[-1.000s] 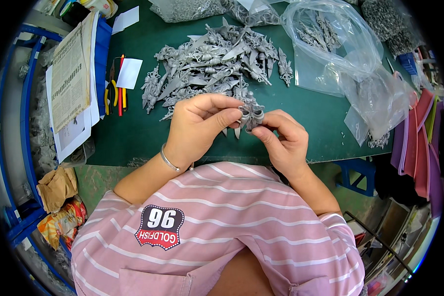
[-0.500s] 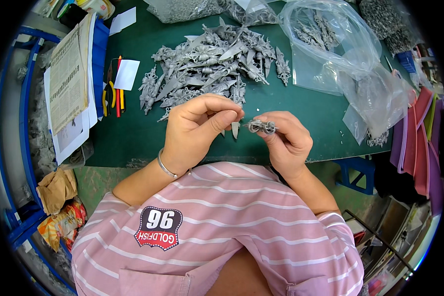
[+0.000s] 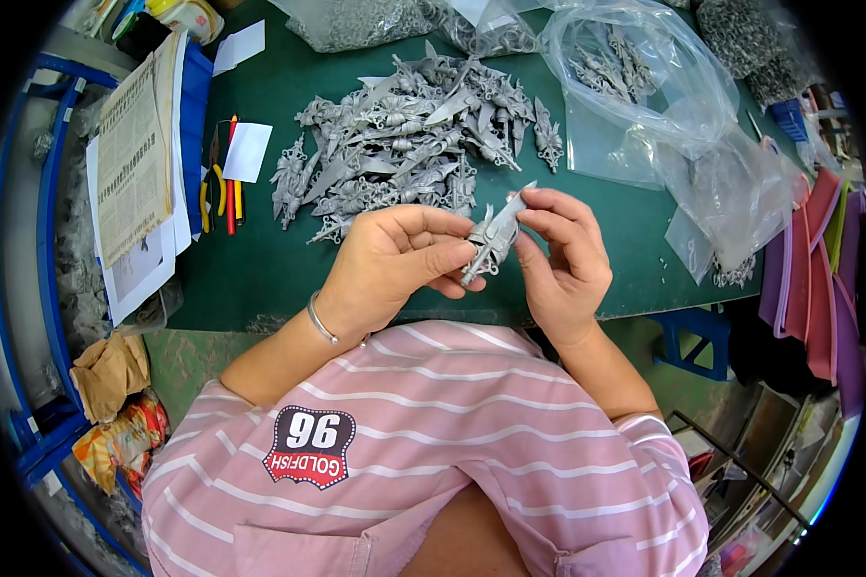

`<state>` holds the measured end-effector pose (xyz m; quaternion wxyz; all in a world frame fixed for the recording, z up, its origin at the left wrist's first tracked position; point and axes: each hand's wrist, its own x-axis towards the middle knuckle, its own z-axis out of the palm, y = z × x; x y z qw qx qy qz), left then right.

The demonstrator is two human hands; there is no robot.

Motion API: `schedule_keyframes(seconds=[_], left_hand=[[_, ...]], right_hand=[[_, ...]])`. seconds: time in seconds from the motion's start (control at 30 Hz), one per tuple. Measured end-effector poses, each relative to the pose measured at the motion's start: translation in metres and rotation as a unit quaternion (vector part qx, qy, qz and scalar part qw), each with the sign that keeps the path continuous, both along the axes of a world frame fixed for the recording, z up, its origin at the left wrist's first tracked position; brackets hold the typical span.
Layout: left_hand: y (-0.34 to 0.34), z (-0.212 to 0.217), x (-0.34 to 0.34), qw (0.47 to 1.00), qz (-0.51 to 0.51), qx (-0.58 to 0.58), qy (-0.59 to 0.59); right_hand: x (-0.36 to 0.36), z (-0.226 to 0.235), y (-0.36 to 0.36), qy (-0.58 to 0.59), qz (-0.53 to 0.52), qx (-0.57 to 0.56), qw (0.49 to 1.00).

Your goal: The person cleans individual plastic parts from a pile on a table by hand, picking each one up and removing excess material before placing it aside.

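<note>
Both hands hold one small grey plastic part [image 3: 492,234] above the near edge of the green table [image 3: 260,260]. My left hand [image 3: 394,260] pinches its lower end with thumb and fingers. My right hand [image 3: 560,252] grips its upper end, where a pointed tip sticks out. Just beyond the hands lies a pile of several similar grey plastic parts [image 3: 404,144].
Clear plastic bags [image 3: 645,87] with more grey parts lie at the back right. Pliers and red pens [image 3: 219,183], white paper slips [image 3: 248,152] and a stack of papers [image 3: 135,163] sit on the left. Pink and purple sheets [image 3: 818,260] stand at the right.
The hands have turned the grey part from lying flat to tilted upright, and the left hand has closed in on its lower end.
</note>
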<state>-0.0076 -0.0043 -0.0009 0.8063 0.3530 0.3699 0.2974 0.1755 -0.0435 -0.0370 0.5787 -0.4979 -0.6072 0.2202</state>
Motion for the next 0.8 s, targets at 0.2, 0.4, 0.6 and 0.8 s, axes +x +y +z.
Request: schedule_keyframes(seconds=[0.2,0.4,0.6,0.8], left_hand=[[0.000,-0.001,0.003,1.000,-0.001,0.020,0.021],[0.000,-0.007,0.004,0.999,-0.010,0.031,0.044],[0.001,-0.021,-0.003,0.944,-0.038,-0.274,-0.179],[0.011,-0.019,-0.029,0.970,0.104,-0.104,-0.195]], right_hand=[[-0.004,0.006,0.001,0.240,0.039,-0.031,0.969],[-0.011,0.027,0.001,0.254,0.051,-0.084,0.962],[-0.016,0.037,0.014,-0.151,0.251,0.199,0.935],[-0.008,0.009,0.016,-0.164,0.084,-0.020,0.983]])
